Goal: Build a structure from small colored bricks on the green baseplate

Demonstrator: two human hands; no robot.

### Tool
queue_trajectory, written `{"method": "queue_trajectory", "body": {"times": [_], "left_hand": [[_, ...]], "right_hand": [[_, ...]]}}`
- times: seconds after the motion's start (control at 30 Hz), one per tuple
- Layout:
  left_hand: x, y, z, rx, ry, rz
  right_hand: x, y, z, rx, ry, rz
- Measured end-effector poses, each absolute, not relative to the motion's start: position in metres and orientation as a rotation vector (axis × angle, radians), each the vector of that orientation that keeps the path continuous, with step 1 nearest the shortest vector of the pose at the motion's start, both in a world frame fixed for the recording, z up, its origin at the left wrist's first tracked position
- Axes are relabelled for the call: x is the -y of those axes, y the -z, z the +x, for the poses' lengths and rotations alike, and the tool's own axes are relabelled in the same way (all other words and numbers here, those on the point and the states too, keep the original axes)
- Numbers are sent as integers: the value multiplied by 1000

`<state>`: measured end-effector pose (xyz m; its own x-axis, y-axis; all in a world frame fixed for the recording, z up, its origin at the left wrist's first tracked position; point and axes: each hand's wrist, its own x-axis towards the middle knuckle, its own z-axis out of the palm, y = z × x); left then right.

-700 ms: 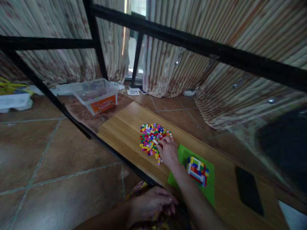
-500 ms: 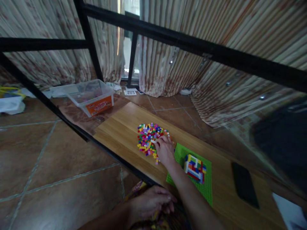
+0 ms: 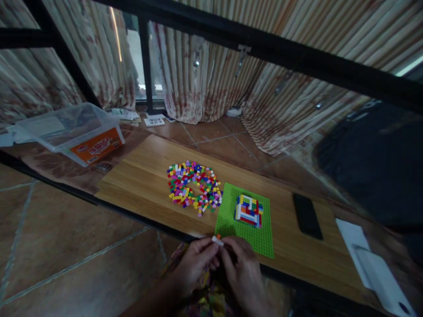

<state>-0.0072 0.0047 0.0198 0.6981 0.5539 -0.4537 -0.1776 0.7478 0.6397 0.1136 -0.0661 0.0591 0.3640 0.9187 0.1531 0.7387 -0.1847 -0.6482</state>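
Note:
My left hand [image 3: 197,263] and my right hand [image 3: 243,266] meet at the table's near edge. Both pinch a small white brick [image 3: 217,241], and a tiny orange piece [image 3: 218,236] shows at its upper side; whether the two are joined I cannot tell. Just beyond my right hand lies a green baseplate [image 3: 228,224]. On it stands a block built of mixed-colour bricks [image 3: 248,211], with white, red, blue and yellow on top. A pile of loose small bricks [image 3: 181,178] is spread on the wood left of the baseplate.
The wooden table [image 3: 142,176] runs across the view. A black phone [image 3: 306,215] lies right of the baseplate, with a white object [image 3: 380,277] at the right end. A clear plastic bin [image 3: 95,141] with an orange label stands at the far left. A black metal bar crosses above.
My right hand has come back from the brick pile to the near edge with the white brick. My left hand has risen to meet it. The view has swung rightward.

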Motion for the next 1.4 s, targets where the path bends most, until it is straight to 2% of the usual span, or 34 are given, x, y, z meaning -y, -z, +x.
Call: {"method": "queue_trajectory", "body": {"times": [0.37, 0.53, 0.8, 1.17, 1.4], "left_hand": [[-3, -36, 0, -795, -374, 1143], [4, -31, -1, -791, -288, 1345], [4, -29, -2, -876, -282, 1309], [2, -27, 11, -913, -358, 1439], [4, -12, 3, -889, -200, 1458]], "right_hand": [[81, -58, 116, 868, -879, -1812], [84, -49, 114, 750, -868, -1719], [88, -42, 109, 614, -915, -1647], [89, -51, 128, 1008, -580, -1806], [59, -68, 204, 1097, -135, -1974]]}}
